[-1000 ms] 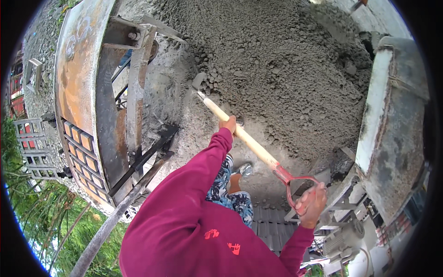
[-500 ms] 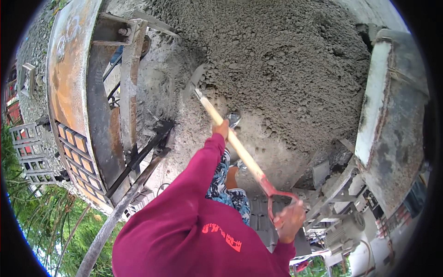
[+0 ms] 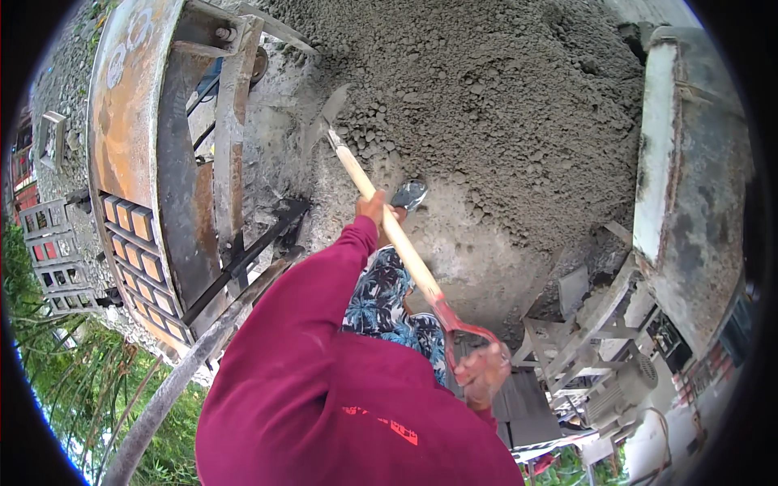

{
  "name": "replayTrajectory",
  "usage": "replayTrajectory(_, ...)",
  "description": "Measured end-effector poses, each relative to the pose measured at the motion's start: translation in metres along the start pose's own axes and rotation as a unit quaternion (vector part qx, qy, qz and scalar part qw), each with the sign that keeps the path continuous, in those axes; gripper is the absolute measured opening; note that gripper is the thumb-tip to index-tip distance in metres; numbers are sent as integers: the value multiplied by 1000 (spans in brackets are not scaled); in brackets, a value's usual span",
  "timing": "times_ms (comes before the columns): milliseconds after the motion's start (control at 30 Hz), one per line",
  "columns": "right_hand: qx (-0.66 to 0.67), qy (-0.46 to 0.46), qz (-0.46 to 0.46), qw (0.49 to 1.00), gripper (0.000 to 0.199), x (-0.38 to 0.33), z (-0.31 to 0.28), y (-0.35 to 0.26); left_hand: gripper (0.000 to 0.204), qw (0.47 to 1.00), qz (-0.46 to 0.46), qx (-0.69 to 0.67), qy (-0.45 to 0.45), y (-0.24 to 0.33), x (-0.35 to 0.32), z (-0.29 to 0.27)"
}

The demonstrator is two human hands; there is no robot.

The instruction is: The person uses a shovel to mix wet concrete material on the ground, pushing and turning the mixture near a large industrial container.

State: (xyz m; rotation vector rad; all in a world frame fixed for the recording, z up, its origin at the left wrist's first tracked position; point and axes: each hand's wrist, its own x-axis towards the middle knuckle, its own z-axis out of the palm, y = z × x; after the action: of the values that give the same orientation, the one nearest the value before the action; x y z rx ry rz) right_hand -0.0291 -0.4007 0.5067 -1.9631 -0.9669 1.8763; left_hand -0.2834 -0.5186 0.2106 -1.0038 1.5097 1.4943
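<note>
A shovel (image 3: 409,257) with a pale wooden shaft slants across the middle, its red D-shaped handle toward the lower right. My left hand (image 3: 371,207) is wrapped round the shaft, partway up from the blade. On the handle's crossbar, my right hand (image 3: 484,374) has its fingers curled over, slightly blurred. The shovel blade (image 3: 332,107) is at the far end, on the left edge of a large heap of damp grey sandy mix (image 3: 494,105). Small clumps lie beside the blade; whether it carries any load I cannot tell.
Left stands a rusty metal machine (image 3: 126,121) with a block mould (image 3: 142,259) and dark bars. A worn metal box (image 3: 697,162) bounds the heap on the right, above a frame with a motor (image 3: 624,389). My shod foot (image 3: 409,195) is on the grey floor (image 3: 478,267) near the shaft.
The shovel and both hands have shifted left and slightly farther away. The blade has moved along the heap's left edge, and more of my foot shows. Both hands keep their grip.
</note>
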Motion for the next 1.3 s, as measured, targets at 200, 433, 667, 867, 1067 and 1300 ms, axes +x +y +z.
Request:
replayTrajectory(200,-88,62,-5,994,38,-41,-41,60,33,998,-57,18,16,-109,0,-30)
replayTrajectory(433,-69,109,3,992,41,-127,-210,125,36,994,-95,33,-43,-262,-113,-68)
replayTrajectory(667,73,79,-13,994,36,-133,-253,214,31,989,45,136,-26,-271,-108,-105)
replayTrajectory(867,38,1,16,999,43,-68,-125,205,32,978,84,192,21,-131,-21,-71)
replayTrajectory(1067,74,149,26,986,36,-113,-198,182,28,989,7,148,-24,-263,-60,-73)
replayTrajectory(1300,22,129,58,990,46,-140,-249,171,30,983,-31,178,-20,-294,-110,-98)
